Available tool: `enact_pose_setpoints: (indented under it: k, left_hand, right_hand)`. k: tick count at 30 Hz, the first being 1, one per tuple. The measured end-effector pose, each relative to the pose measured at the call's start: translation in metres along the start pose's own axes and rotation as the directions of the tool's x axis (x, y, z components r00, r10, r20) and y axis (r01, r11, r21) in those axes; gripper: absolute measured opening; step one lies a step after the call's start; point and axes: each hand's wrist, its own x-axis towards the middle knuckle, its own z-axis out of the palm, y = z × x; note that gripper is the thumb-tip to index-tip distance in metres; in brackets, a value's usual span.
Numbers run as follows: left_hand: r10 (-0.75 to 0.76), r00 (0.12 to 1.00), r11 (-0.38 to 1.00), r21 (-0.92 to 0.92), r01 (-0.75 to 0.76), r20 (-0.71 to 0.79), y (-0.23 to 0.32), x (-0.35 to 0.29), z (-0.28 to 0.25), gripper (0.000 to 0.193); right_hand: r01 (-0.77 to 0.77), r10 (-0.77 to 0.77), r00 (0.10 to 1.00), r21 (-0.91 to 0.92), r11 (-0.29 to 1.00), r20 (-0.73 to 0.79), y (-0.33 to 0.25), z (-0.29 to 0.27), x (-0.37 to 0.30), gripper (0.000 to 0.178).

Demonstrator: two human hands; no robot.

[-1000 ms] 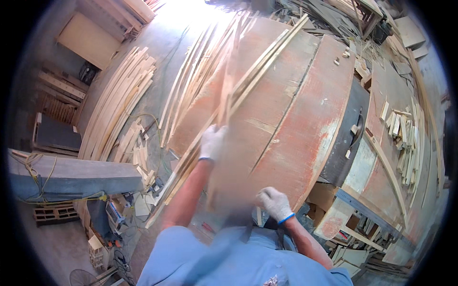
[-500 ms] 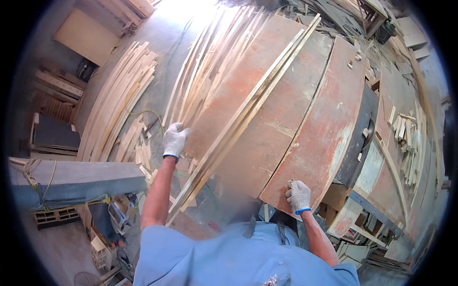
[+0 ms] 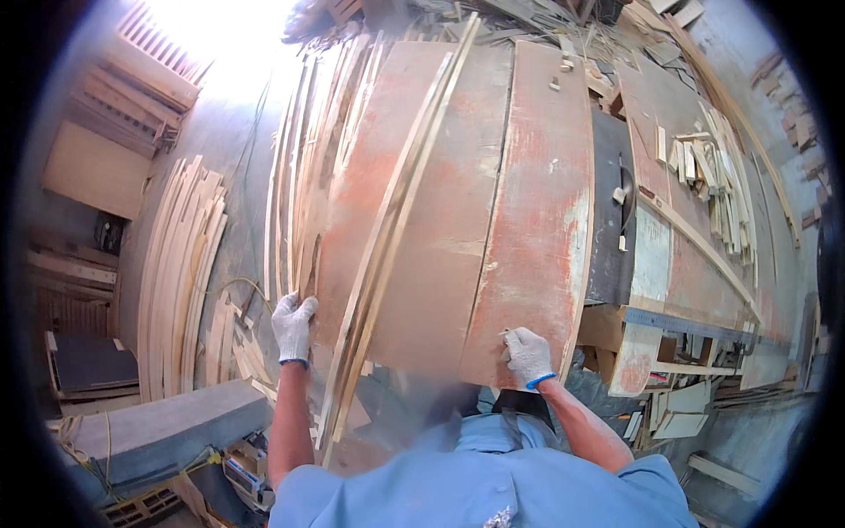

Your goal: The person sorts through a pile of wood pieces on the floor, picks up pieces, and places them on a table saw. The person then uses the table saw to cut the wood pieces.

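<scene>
My left hand (image 3: 293,329), in a white knit glove with a blue cuff, is closed at the near end of a long wooden strip (image 3: 312,268), by the left edge of the table. Beside it, more long strips (image 3: 283,194) run away from me. My right hand (image 3: 528,355), gloved the same way, is closed low over the near end of a worn reddish board (image 3: 532,255). Its thumb and forefinger pinch together; what they hold, if anything, is too small to make out. Between my hands, a few long strips (image 3: 387,220) lie lengthwise on the tabletop (image 3: 449,238).
At left, a stack of pale boards (image 3: 176,273) lies beyond a grey beam (image 3: 176,431). To the right are a black panel (image 3: 609,202), a pile of short wood pieces (image 3: 695,163) and a slanting slat (image 3: 695,251). Scrap wood (image 3: 519,22) heaps up at the far end.
My view has turned, so the table and strips stand more upright in the picture and sit further left. My left hand stays by the strip ends, my right hand over the reddish board.
</scene>
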Motion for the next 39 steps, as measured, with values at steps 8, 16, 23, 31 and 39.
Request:
enact_pose_setpoints:
  k: [8,16,23,31,39]
  left_hand:
    - [0.237,0.968,0.824,0.545,-0.153,-0.087,0.017,0.045,0.000,0.050]
    - [0.485,0.873,0.537,0.804,-0.257,-0.045,0.014,0.063,0.015,0.056]
    - [0.323,0.896,0.579,0.686,-0.441,0.304,0.037,0.016,0.171,0.091]
    - [0.323,0.936,0.426,0.862,-0.274,0.138,0.026,0.030,0.209,0.086]
    - [0.374,0.902,0.495,0.777,-0.389,0.213,-0.006,-0.043,0.199,0.087]
  right_hand:
    - [0.084,-0.078,0.994,0.088,0.993,-0.073,-0.008,0.001,-0.007,0.025]
    - [0.032,-0.028,0.995,0.047,0.998,-0.095,0.000,0.009,-0.008,0.024]
    - [0.260,-0.300,0.953,-0.391,0.883,-0.044,-0.019,-0.013,-0.005,0.016]
    - [0.028,-0.060,0.990,-0.229,0.973,-0.131,-0.008,-0.147,-0.018,0.016]
    - [-0.500,0.337,0.754,-0.159,0.851,-0.564,0.159,-0.375,0.017,0.037]
